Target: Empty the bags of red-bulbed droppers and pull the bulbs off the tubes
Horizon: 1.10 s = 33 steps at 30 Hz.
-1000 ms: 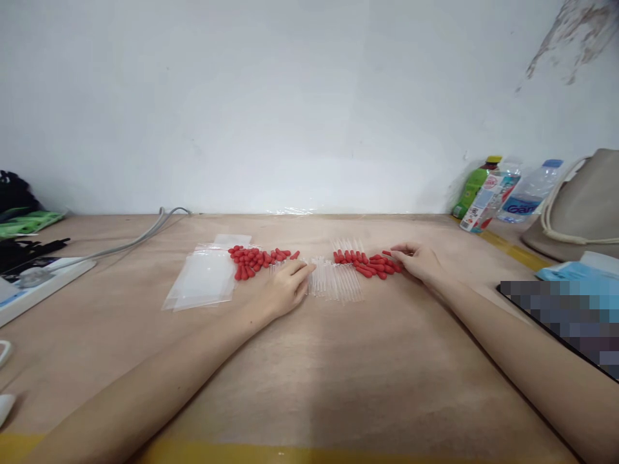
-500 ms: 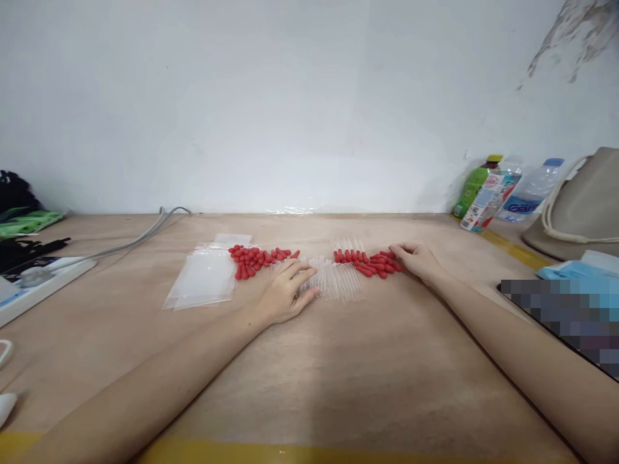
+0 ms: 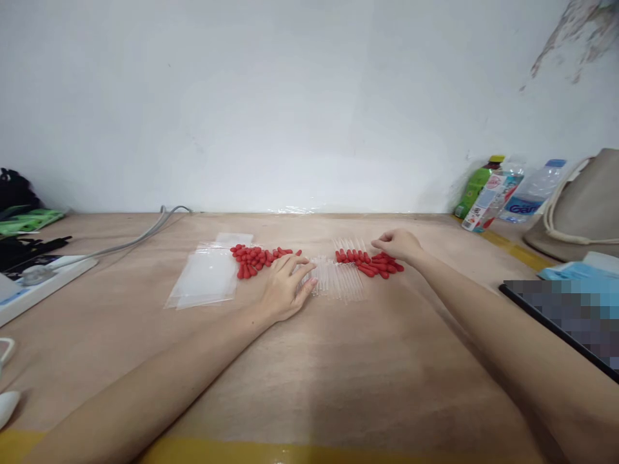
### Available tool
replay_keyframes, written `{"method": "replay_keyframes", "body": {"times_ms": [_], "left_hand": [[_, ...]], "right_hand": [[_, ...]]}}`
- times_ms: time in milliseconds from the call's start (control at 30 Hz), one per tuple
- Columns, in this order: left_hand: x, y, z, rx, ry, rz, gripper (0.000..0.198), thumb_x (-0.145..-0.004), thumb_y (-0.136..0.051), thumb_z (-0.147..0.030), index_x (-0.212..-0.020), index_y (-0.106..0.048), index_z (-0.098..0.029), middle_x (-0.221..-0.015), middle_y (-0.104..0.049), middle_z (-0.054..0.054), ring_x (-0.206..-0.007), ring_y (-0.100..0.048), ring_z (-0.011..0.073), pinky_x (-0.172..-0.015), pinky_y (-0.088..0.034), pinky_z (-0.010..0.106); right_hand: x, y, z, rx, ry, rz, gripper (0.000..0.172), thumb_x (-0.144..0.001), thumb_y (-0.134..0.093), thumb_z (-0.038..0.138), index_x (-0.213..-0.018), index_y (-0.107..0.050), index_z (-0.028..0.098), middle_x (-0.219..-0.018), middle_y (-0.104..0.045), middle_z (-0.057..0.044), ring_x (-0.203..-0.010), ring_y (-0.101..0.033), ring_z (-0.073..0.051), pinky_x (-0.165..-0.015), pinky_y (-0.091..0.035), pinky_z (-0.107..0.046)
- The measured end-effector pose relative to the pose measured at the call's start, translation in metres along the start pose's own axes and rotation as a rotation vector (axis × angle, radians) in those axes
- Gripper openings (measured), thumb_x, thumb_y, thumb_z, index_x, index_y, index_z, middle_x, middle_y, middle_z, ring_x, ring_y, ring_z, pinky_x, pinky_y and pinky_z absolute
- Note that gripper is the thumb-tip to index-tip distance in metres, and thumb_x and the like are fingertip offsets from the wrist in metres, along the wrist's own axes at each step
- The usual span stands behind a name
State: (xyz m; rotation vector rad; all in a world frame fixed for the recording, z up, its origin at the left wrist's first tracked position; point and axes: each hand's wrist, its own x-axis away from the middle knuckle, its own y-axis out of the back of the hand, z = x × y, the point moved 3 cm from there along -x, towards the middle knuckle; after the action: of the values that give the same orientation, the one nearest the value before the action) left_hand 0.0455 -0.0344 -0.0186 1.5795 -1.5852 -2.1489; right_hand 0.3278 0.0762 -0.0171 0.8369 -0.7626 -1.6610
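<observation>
My left hand (image 3: 285,287) is open, its fingers spread over the left end of a row of thin clear tubes (image 3: 338,280). Left of these tubes lies a pile of red dropper bulbs (image 3: 254,258), close to my fingers. Above the table beside a second red pile (image 3: 384,265), my right hand (image 3: 399,245) is closed in a pinch; what its fingertips hold, if anything, is too small to make out. A row of droppers (image 3: 351,254), clear tubes with red bulbs on their near ends, lies just left of my right hand.
Clear plastic bags (image 3: 207,274) lie flat at the left. Further left are a white power strip (image 3: 53,280) and a grey cable (image 3: 140,238). On the right stand bottles (image 3: 488,200), a beige bag (image 3: 585,206) and a dark flat device (image 3: 556,316).
My right hand has lifted off the right red pile and moved left and away from me, toward the row of droppers. My left hand has stayed almost in place.
</observation>
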Motion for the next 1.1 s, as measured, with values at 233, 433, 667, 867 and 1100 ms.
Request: {"method": "replay_keyframes", "body": {"times_ms": [233, 433, 667, 867, 1100], "left_hand": [[0.0, -0.001, 0.0, -0.004, 0.0, 0.009, 0.027, -0.086, -0.045, -0.03, -0.104, -0.059, -0.018, -0.103, -0.058, 0.009, -0.099, -0.05, 0.023, -0.084, -0.038, 0.039], [0.0, -0.002, 0.0, -0.007, -0.006, 0.008, 0.027, -0.086, -0.044, -0.03, -0.103, -0.06, -0.016, -0.103, -0.058, 0.01, -0.099, -0.05, 0.0232, -0.084, -0.039, 0.04], [0.001, -0.003, 0.002, -0.035, -0.023, -0.015, 0.028, -0.085, -0.046, -0.03, -0.105, -0.059, -0.016, -0.104, -0.058, 0.01, -0.099, -0.05, 0.0231, -0.086, -0.04, 0.04], [0.001, 0.002, -0.003, -0.163, -0.094, -0.15, 0.039, -0.084, -0.049, -0.026, -0.121, -0.049, -0.013, -0.123, -0.051, 0.015, -0.116, -0.043, 0.0259, -0.094, -0.036, 0.042], [0.001, 0.004, -0.017, -0.264, -0.354, -0.164, 0.025, -0.084, -0.052, -0.024, -0.108, -0.058, -0.021, -0.115, -0.06, 0.006, -0.111, -0.052, 0.0225, -0.095, -0.038, 0.042]], "right_hand": [[-0.012, -0.016, 0.031, 0.239, -0.166, 0.175, 0.016, -0.05, -0.068, 0.03, -0.049, -0.06, 0.017, -0.055, -0.058, -0.006, -0.071, -0.059, -0.026, -0.066, -0.04, -0.036], [-0.017, -0.02, 0.036, 0.221, -0.237, 0.225, 0.008, -0.05, -0.063, 0.018, -0.046, -0.058, 0.015, -0.059, -0.057, -0.009, -0.067, -0.059, -0.029, -0.057, -0.041, -0.037], [-0.001, 0.005, 0.056, -0.006, -0.045, 0.119, 0.025, -0.071, -0.049, 0.023, -0.048, -0.055, 0.015, -0.068, -0.058, -0.007, -0.064, -0.054, -0.018, -0.052, -0.041, -0.027], [0.065, -0.005, 0.076, -0.186, 0.282, 0.122, 0.026, -0.087, -0.034, 0.03, -0.076, -0.054, 0.018, -0.071, -0.062, -0.002, -0.061, -0.054, -0.012, -0.058, -0.042, -0.024], [0.137, -0.043, 0.065, -0.2, 1.054, -0.223, 0.018, -0.089, -0.04, 0.022, -0.099, -0.054, 0.017, -0.086, -0.059, -0.007, -0.08, -0.051, -0.017, -0.072, -0.039, -0.031]]}}
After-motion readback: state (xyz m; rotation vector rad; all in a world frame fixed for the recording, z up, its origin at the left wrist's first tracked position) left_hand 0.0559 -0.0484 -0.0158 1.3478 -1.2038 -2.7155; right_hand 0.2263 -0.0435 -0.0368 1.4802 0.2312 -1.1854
